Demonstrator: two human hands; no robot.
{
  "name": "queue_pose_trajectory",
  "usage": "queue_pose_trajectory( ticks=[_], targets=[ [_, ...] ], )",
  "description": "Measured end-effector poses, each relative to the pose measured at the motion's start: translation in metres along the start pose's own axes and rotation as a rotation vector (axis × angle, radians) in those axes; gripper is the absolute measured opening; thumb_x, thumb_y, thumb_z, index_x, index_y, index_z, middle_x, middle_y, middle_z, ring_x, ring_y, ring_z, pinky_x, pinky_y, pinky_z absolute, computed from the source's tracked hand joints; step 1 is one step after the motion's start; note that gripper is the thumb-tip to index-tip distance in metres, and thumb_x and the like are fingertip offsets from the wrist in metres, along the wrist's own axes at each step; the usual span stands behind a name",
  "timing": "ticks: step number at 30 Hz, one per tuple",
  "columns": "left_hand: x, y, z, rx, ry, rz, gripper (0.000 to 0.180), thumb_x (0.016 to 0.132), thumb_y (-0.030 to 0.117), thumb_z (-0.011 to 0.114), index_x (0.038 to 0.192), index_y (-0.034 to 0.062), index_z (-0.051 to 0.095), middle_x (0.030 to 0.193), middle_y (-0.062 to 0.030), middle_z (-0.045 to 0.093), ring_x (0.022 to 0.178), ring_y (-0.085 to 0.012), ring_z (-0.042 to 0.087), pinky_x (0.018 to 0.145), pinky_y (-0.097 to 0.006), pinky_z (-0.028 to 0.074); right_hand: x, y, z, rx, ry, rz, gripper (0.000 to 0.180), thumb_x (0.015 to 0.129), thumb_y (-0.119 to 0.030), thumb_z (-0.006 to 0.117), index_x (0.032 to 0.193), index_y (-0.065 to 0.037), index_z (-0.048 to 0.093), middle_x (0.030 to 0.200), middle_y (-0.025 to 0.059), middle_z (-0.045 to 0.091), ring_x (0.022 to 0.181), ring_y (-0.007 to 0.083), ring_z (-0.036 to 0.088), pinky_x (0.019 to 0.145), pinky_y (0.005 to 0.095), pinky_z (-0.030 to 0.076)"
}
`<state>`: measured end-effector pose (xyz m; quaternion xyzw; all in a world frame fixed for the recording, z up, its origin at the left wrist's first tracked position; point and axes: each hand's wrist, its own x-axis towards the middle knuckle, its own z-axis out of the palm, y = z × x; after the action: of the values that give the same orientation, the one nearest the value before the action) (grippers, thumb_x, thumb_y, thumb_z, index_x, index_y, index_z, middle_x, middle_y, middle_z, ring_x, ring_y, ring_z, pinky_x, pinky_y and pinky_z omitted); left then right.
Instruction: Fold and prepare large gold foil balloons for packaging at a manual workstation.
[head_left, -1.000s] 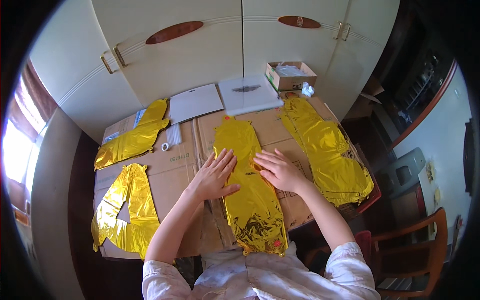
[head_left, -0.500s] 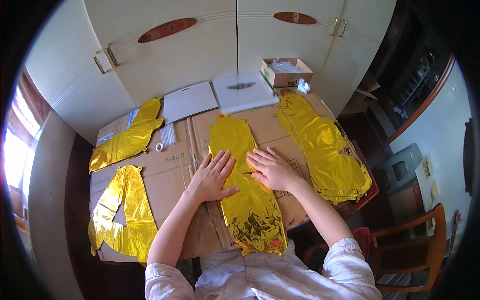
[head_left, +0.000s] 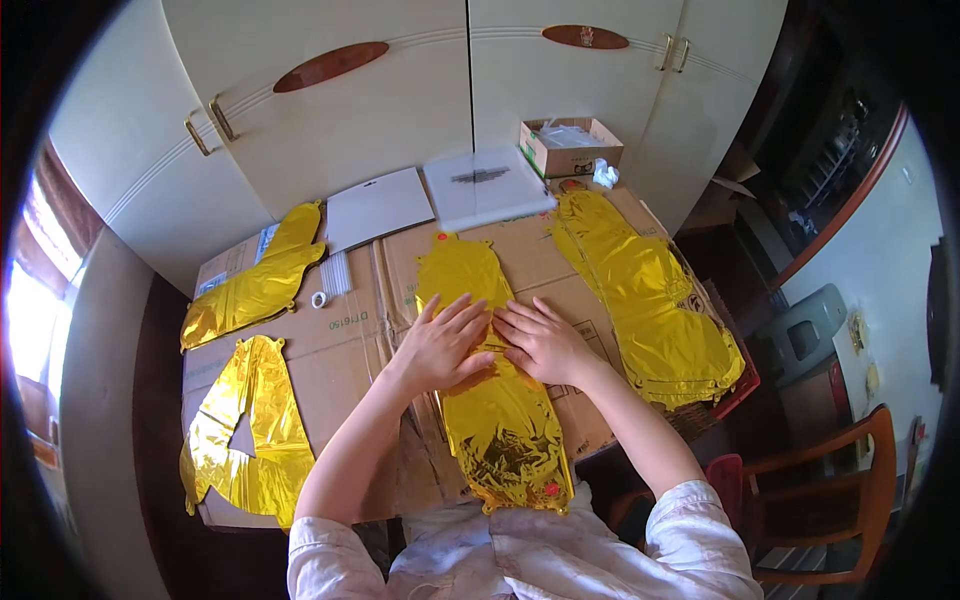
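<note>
A flat gold foil balloon point(head_left: 505, 425) lies lengthwise in front of me, its near end crinkled and reaching the table's front edge. Both my left hand point(head_left: 445, 342) and my right hand point(head_left: 540, 342) rest palm down across its middle, fingers stretched out and spread. The two hands almost meet at the fingertips. Small red dots mark the balloon's far and near ends. Another flat gold foil balloon point(head_left: 650, 300) lies to the right. On the left are a curved gold balloon point(head_left: 255, 285) and, nearer me, a gold balloon with a triangular opening point(head_left: 270, 420).
Brown cardboard point(head_left: 345, 350) covers the table. Toward the back are a white board point(head_left: 380, 210), a translucent plastic sheet point(head_left: 485, 190), a small carton point(head_left: 570, 150) and crumpled tissue point(head_left: 606, 173). A tape roll point(head_left: 319, 299) sits beside white strips point(head_left: 337, 272). A wooden chair point(head_left: 875, 480) stands right.
My left hand has slid to the right and slightly away from me over the balloon, closer to my right hand. The right hand has barely moved.
</note>
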<state>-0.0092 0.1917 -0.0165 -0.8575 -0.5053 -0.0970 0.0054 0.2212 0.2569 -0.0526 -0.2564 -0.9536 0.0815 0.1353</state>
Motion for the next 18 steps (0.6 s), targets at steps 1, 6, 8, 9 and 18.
queue_pose_trajectory(
  ticks=[1,6,8,9,18],
  targets=[
    [0.011,0.002,0.0,-0.036,0.006,0.026,0.071,0.097,0.058,0.037,0.142,0.004,0.043,0.146,-0.0132,0.045,0.139,-0.0304,0.036,0.114,-0.052,0.024,0.0,-0.001,0.0,0.018,0.021,0.011,0.049,0.096,-0.032,0.054,0.138,-0.008,0.049,0.147,0.0108,0.045,0.141,0.0267,0.035,0.116,0.0526,0.024],
    [0.042,-0.002,0.009,-0.132,-0.007,-0.01,0.062,0.1,0.05,0.036,0.14,0.0041,0.046,0.143,-0.0132,0.048,0.137,-0.0302,0.038,0.113,-0.049,0.025,0.001,-0.004,-0.003,0.056,0.06,-0.008,0.045,0.094,-0.029,0.057,0.134,-0.011,0.053,0.145,0.0123,0.046,0.14,0.0285,0.036,0.115,0.0556,0.025],
    [0.047,-0.007,0.012,-0.147,-0.008,-0.02,0.058,0.101,0.048,0.036,0.14,0.0077,0.047,0.143,-0.0091,0.049,0.136,-0.0286,0.04,0.11,-0.046,0.027,0.001,-0.002,-0.003,0.015,0.033,-0.014,0.044,0.093,-0.029,0.057,0.133,-0.01,0.055,0.143,0.0117,0.049,0.138,0.0287,0.039,0.114,0.0555,0.026],
    [0.05,-0.008,0.013,-0.166,-0.017,-0.033,0.056,0.101,0.047,0.036,0.141,0.0089,0.048,0.144,-0.0079,0.049,0.135,-0.0281,0.04,0.109,-0.046,0.028,-0.001,-0.001,-0.001,0.001,0.039,-0.016,0.045,0.093,-0.03,0.057,0.133,-0.009,0.055,0.141,0.0115,0.05,0.137,0.0287,0.041,0.114,0.0549,0.026],
    [0.064,-0.022,0.02,-0.079,-0.011,-0.101,0.053,0.099,0.047,0.041,0.138,0.014,0.052,0.143,0.0002,0.051,0.125,-0.024,0.047,0.101,-0.041,0.036,0.0,-0.003,0.002,0.016,0.062,-0.001,0.048,0.094,-0.03,0.055,0.135,-0.007,0.053,0.142,0.0095,0.051,0.137,0.0268,0.041,0.115,0.0534,0.025]
  ],
)
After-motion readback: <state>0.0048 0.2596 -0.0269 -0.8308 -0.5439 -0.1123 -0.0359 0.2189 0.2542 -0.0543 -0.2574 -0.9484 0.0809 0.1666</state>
